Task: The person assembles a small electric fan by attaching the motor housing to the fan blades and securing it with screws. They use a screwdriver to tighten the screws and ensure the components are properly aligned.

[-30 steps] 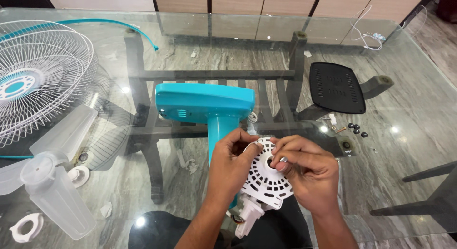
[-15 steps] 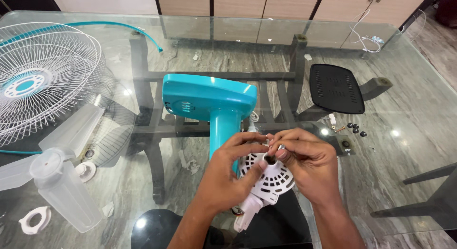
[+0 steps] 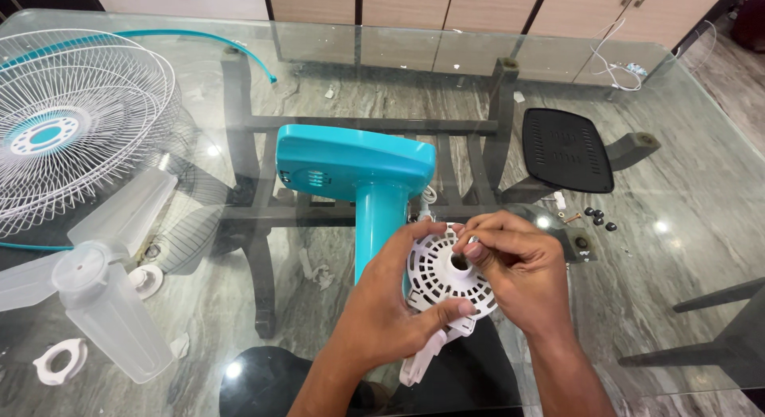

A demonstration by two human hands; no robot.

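White slotted motor cover (image 3: 443,275) sits at about 6 o'clock, low and near. The left hand (image 3: 390,301) has its fingers curled round the cover's rim, thumb on its face. The right hand (image 3: 518,274) pinches its fingertips together at the centre hole. Beyond stands the teal fan base (image 3: 355,162); at 9 o'clock, a white fan grille (image 3: 80,122); at 2 o'clock, a black vented plate (image 3: 567,148) on the glass tabletop (image 3: 685,186).
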